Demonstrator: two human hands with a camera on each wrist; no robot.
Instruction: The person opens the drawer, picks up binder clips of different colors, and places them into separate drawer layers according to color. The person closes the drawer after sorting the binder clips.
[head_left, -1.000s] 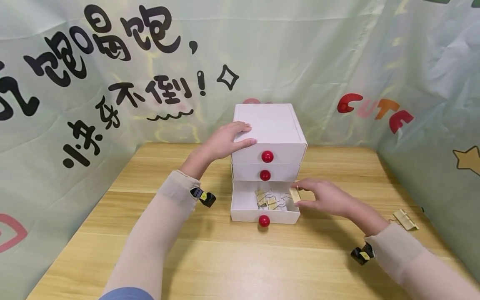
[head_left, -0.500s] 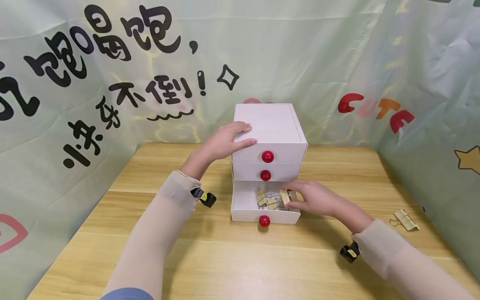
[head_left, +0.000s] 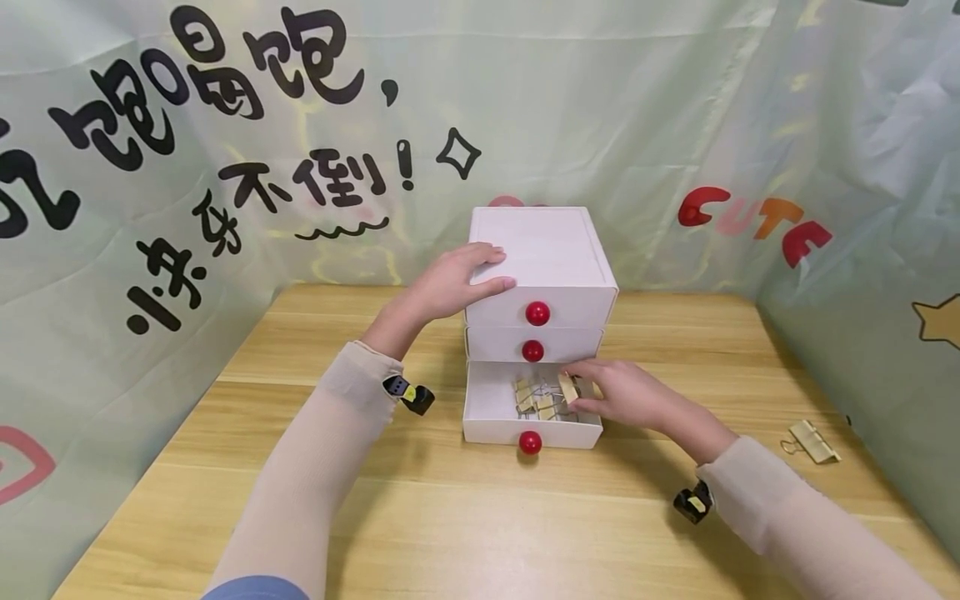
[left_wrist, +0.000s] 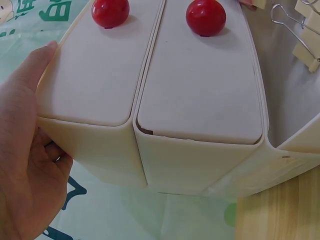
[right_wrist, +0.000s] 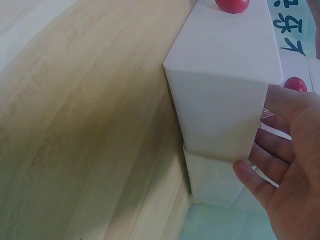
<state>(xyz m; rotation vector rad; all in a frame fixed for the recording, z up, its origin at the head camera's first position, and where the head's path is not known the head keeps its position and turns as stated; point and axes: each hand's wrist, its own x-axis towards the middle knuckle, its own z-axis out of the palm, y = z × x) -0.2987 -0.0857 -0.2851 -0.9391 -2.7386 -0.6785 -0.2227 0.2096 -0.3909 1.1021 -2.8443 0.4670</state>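
Observation:
A white three-drawer box (head_left: 528, 246) with red round knobs stands on the table, its bottom drawer (head_left: 487, 432) pulled out. My left hand (head_left: 450, 283) rests on the upper left edge of the box, thumb lying across the top near the front. Over the right part of the drawer, my right hand (head_left: 630, 396) pinches a pale yellow binder clip (head_left: 568, 387) between thumb and fingers. Several similar binder clips (head_left: 546, 408) with wire handles lie inside. In the right wrist view the drawer's side wall (right_wrist: 220, 110) hides the held clip from sight.
One more binder clip (head_left: 813, 442) lies on the wooden table (head_left: 480, 525) at the far right. The upper two drawers are closed. A pale green printed cloth (head_left: 622, 100) hangs behind and along both sides.
My right hand has moved left with the binder clip, from the drawer's right wall to over the clips inside. My left hand has stayed on the box.

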